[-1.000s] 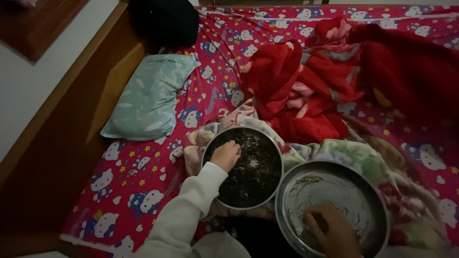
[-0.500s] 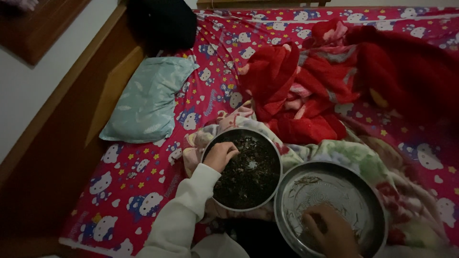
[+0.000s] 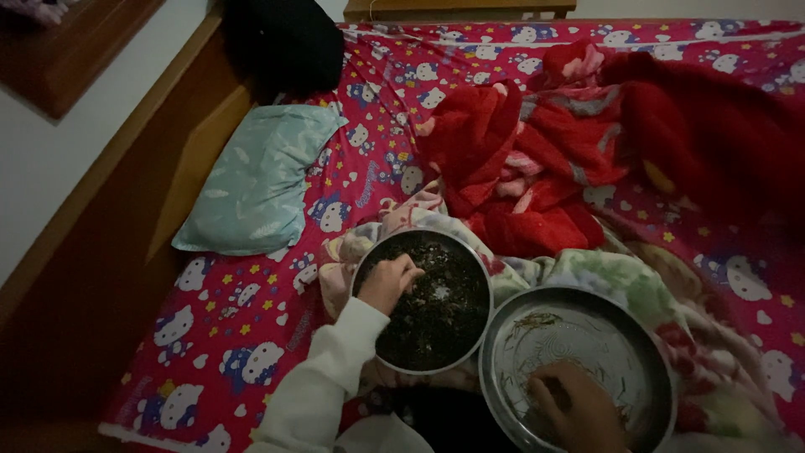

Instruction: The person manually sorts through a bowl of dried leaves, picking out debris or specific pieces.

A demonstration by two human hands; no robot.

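I look down at a bed with two round metal dishes in front of me. The left bowl (image 3: 481, 277) is full of dark, crumbly dried bits with a few pale specks. My left hand (image 3: 388, 282), in a white sleeve, rests in that bowl with its fingers curled into the dark material. The right dish, a wide shiny tray (image 3: 587, 331), holds only a thin scatter of small stalks. My right hand (image 3: 577, 409) lies in the near part of that tray, fingers bent down on its floor; whether it pinches anything is hidden.
Both dishes sit on a pale flowered cloth (image 3: 620, 281) over a pink cartoon-print sheet (image 3: 243, 335). A crumpled red blanket (image 3: 570, 159) lies beyond them, a pale green pillow (image 3: 256, 180) at left, a wooden bed frame (image 3: 109, 243) along the left edge, a dark bundle (image 3: 281, 42) at the top.
My left hand has shifted slightly within the bowl of dark bits. My right hand stays low in the tray. The view has barely moved.
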